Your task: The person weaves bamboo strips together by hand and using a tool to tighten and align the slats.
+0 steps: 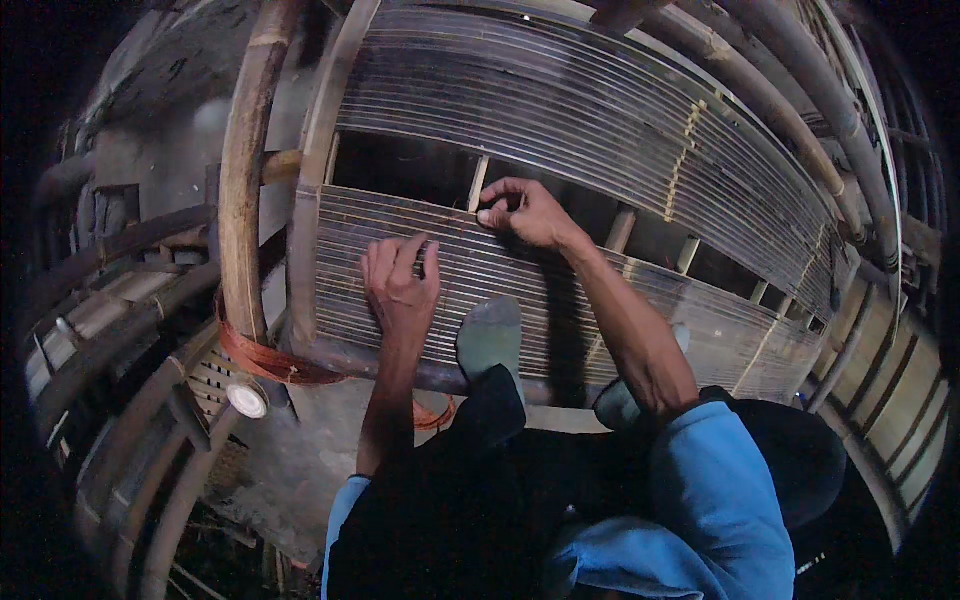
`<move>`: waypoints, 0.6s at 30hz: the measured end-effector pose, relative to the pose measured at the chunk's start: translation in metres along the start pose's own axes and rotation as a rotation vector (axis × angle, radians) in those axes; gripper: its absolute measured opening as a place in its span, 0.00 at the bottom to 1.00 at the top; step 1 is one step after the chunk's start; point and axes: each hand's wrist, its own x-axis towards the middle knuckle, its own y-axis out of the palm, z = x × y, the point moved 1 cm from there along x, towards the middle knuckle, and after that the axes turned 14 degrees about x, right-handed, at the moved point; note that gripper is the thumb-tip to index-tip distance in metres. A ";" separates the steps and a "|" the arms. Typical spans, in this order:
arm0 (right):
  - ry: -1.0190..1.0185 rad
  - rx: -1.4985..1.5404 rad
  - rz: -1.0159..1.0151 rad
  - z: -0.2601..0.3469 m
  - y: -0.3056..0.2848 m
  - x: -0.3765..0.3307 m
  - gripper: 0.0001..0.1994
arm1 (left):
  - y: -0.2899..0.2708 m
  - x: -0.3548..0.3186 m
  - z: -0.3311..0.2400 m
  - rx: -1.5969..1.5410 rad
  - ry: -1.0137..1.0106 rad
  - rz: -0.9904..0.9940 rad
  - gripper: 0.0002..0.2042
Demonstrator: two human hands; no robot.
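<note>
Under both hands lies a slatted bamboo panel (480, 270) of thin, pale strips set side by side in a frame. My right hand (530, 215) is at the upper edge of the near strips, against a short pale crosspiece (478, 183). Its thumb and forefinger are bent toward each other in a pinch; what they grip is too small to name. A fine reddish strand seems to run left from the fingertips. My left hand (400, 285) rests on the near strips further left, its bent fingers apart and nothing visible in them.
A dark gap (410, 165) separates the near strips from the far ones. My sock-covered foot (490, 335) presses on the near strips. A thick bamboo post (248, 190) rises at left, with an orange-red band (275, 360) around its base. A round white object (247, 401) sits below it.
</note>
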 end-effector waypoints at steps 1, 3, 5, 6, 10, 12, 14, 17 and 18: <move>-0.018 -0.034 -0.009 -0.005 -0.006 0.002 0.15 | 0.011 0.003 -0.002 -0.008 0.003 -0.001 0.08; -0.041 -0.070 -0.012 -0.007 -0.010 0.002 0.14 | 0.024 0.007 -0.003 -0.023 0.048 -0.056 0.09; -0.007 -0.051 0.000 -0.002 -0.003 -0.002 0.13 | 0.028 0.007 0.003 -0.018 0.036 -0.060 0.10; -0.007 -0.054 -0.005 -0.002 -0.005 -0.003 0.13 | 0.029 0.009 0.000 -0.028 0.030 -0.052 0.10; 0.056 -0.158 -0.092 0.007 -0.002 -0.010 0.17 | 0.030 0.013 -0.003 -0.085 -0.063 -0.048 0.10; 0.053 -0.153 -0.140 0.012 0.000 -0.012 0.19 | 0.028 0.016 -0.003 -0.052 -0.073 0.020 0.08; 0.097 -0.066 -0.072 0.009 0.000 -0.010 0.23 | 0.025 0.021 -0.005 -0.053 -0.058 0.020 0.07; 0.089 -0.030 -0.033 0.003 -0.002 -0.006 0.22 | 0.024 0.025 -0.005 -0.092 -0.005 -0.001 0.05; 0.092 -0.029 -0.034 0.002 -0.003 -0.005 0.22 | 0.023 0.027 -0.006 -0.129 0.033 -0.028 0.05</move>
